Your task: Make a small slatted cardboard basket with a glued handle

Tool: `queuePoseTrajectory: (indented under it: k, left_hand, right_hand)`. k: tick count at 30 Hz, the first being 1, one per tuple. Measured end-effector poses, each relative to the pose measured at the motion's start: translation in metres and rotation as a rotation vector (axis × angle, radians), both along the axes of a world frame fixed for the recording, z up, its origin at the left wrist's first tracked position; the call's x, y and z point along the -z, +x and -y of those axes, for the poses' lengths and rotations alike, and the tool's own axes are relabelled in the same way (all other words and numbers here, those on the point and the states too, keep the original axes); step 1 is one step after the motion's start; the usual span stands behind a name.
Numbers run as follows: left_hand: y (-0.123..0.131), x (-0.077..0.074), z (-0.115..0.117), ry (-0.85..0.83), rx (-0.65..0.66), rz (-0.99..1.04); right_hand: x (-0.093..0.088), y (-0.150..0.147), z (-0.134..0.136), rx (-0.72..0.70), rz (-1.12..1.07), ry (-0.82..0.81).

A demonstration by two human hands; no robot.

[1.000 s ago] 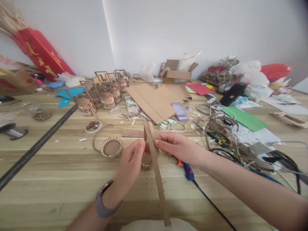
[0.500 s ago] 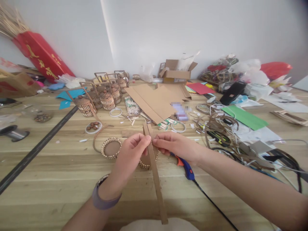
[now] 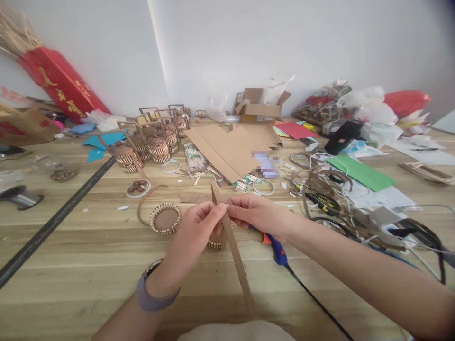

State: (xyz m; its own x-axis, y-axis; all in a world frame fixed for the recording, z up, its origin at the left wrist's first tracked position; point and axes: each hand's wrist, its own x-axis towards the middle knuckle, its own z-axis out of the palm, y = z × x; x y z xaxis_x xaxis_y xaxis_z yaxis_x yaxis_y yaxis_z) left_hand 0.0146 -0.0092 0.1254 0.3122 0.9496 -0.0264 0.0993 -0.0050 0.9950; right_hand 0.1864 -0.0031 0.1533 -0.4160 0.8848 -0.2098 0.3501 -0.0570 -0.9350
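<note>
A long brown cardboard strip (image 3: 237,253) slants down toward me from between my fingertips. My left hand (image 3: 202,220) pinches it near its upper end between thumb and finger. Close against that, the fingertips of my right hand (image 3: 250,210) are closed on the strip too. A second brown piece shows just under it, partly hidden. Beneath my hands sits a round woven basket base (image 3: 215,244), mostly covered. Another round basket base (image 3: 165,219) with a beaded-looking rim lies left of my left hand. A blue glue gun (image 3: 280,255) with an orange trigger rests below my right wrist.
Finished-looking lidded baskets (image 3: 158,148) with tall handles stand at the back left. Cardboard sheets (image 3: 227,151) lie ahead. Tangled brown strips and cables (image 3: 341,199) spread at right. A white ring (image 3: 132,189) holds brown beads. A black strip (image 3: 60,215) crosses the table's left.
The strip's near end has swung to the right and lifted, so it slants more. A second brown piece now shows apart below it. Both hands stay nearly in place.
</note>
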Motion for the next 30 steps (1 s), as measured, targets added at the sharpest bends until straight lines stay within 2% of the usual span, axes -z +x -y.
queuePoseTrajectory:
  k: [7, 15, 19, 21, 24, 25, 27, 30]
  left_hand:
    - [0.002, 0.005, 0.0, -0.054, -0.003, 0.061]
    - [0.01, 0.005, 0.006, 0.003, -0.002, 0.09]
    - [0.011, 0.009, 0.014, 0.081, -0.007, 0.049]
    - [0.005, 0.006, 0.014, 0.249, -0.045, -0.039]
    - [-0.012, -0.007, 0.005, 0.768, -0.122, -0.257]
    - [-0.017, -0.012, 0.0, 0.955, -0.092, -0.32]
    - [-0.024, -0.02, -0.01, 1.194, 0.036, -0.455]
    - [-0.024, -0.024, -0.02, 1.272, 0.24, -0.621]
  right_hand:
    - [-0.003, 0.002, 0.005, 0.027, -0.086, -0.067]
    - [-0.007, 0.002, 0.006, 0.069, -0.174, -0.17]
    - [-0.008, 0.006, -0.002, 0.01, -0.129, -0.162]
    - [-0.011, 0.011, -0.007, -0.081, -0.07, -0.171]
    - [-0.019, 0.018, -0.016, -0.254, -0.006, -0.171]
    - [-0.021, 0.021, -0.019, -0.309, 0.007, -0.161]
    - [-0.023, 0.025, -0.027, -0.429, 0.034, -0.143]
    - [-0.023, 0.028, -0.04, -0.589, 0.071, -0.139]
